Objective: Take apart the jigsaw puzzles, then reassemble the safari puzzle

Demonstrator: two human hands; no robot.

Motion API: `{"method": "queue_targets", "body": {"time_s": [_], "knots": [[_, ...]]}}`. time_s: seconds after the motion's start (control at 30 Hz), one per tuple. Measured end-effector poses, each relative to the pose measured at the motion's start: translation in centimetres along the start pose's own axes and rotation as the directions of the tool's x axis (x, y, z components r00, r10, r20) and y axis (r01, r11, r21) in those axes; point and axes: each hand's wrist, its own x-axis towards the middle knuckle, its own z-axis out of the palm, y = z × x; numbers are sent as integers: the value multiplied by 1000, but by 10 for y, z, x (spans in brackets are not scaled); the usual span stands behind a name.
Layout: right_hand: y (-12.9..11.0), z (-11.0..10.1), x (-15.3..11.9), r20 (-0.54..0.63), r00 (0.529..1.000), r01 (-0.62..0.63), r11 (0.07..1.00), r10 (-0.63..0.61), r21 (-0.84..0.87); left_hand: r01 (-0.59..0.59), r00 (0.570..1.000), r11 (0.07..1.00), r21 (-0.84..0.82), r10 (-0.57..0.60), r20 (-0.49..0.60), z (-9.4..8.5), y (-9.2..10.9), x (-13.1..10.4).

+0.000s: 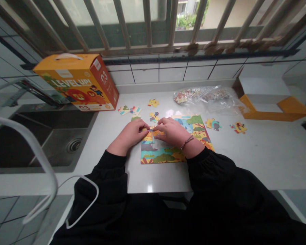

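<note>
A colourful, partly assembled jigsaw puzzle (165, 157) lies flat on the white counter (153, 182). At its upper left edge my left hand (131, 134) has its fingers pressed together on a puzzle piece. My right hand (172, 131) reaches over the puzzle, thumb and forefinger apart, fingertips touching pieces near the left hand; whether it grips one is unclear. Just above the hands sits a loose piece (154, 116), with a yellow piece (153, 102) farther back. Joined pieces (129, 110) lie to the left, and more pieces (213, 124) to the right.
An orange puzzle box (79, 88) stands at the back left beside a dark sink (58, 143). Clear plastic bags of pieces (201, 97) lie at the back. An open orange box (267, 102) is at the right, near another loose piece (239, 127). A white cable (43, 153) hangs at the left.
</note>
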Motion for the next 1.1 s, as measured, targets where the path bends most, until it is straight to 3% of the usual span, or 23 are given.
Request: {"method": "queue_targets", "body": {"time_s": [0.5,0.73,0.9,1.1], "knots": [[-14,-5,1,44,998,-45,997,47,-57,-71,997,997,-2,71,34,2,-1,1],[-13,6,5,-116,987,-121,991,115,-49,-73,997,997,27,72,24,4,1,0],[-8,17,9,-161,970,-188,982,181,-32,5,993,994,105,7,-119,13,6,4],[-3,23,12,-162,958,-229,972,236,60,116,991,982,150,-104,-82,22,10,12]]}}
